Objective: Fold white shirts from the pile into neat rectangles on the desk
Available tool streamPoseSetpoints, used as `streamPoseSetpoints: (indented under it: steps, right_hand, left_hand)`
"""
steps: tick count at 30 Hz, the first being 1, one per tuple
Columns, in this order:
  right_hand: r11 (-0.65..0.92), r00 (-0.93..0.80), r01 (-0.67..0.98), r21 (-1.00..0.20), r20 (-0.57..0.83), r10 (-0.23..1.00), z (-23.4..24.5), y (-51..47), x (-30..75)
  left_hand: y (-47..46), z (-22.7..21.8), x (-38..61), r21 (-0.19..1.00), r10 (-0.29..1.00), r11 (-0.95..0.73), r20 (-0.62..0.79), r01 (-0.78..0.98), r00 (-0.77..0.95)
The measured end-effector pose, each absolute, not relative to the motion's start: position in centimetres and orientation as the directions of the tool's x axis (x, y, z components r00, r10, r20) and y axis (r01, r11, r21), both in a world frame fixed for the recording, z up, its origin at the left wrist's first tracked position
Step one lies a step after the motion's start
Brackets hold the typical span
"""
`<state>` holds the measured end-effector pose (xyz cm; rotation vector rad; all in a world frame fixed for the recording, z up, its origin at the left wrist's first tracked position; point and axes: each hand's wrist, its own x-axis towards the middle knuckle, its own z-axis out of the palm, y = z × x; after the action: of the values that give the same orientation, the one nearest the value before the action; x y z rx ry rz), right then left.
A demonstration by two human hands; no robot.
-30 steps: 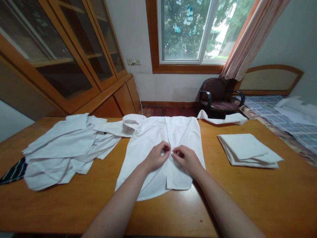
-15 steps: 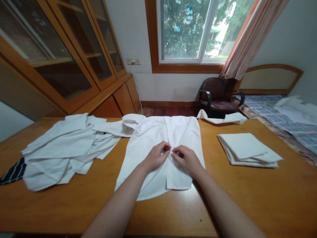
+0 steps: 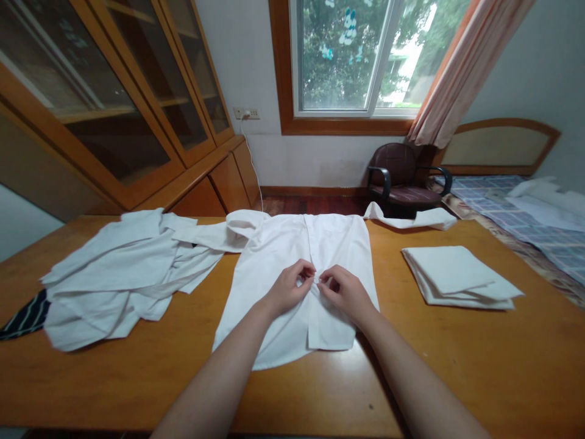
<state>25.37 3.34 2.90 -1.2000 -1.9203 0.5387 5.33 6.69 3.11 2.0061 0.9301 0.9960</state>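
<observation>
A white shirt lies spread on the wooden table, its front strip running down the middle and its sleeves stretched out to both sides at the far edge. My left hand pinches the cloth at the front strip between thumb and fingertips. Close against it on the right, my right hand pinches the same strip. Both sets of fingertips nearly meet, and the cloth puckers between them. Any button there is too small to make out.
Left of the shirt lies a loose heap of white garments, with a dark striped cloth beside it. A folded white garment rests on the table at right. An armchair stands beyond the table.
Almost nothing differs. Both hands keep their pinch on the shirt's front strip; the right fingertips have shifted very slightly.
</observation>
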Motion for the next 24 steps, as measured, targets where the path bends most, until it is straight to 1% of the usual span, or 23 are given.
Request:
streamPoseSetpoints:
  steps: [16,24]
  right_hand:
    - [0.602,-0.312,0.483,-0.636,0.517,0.797,2.6,3.54,25.41]
    - [0.626,-0.348,0.496,-0.602,0.523,0.778,2.4,3.68,25.47]
  left_hand:
    - [6.92,2.73,5.29,0.844,0.837,-0.464,0.318,0.268,0.445]
    - [6.99,2.58,5.23,0.859,0.842,-0.445,0.304,0.255,0.445]
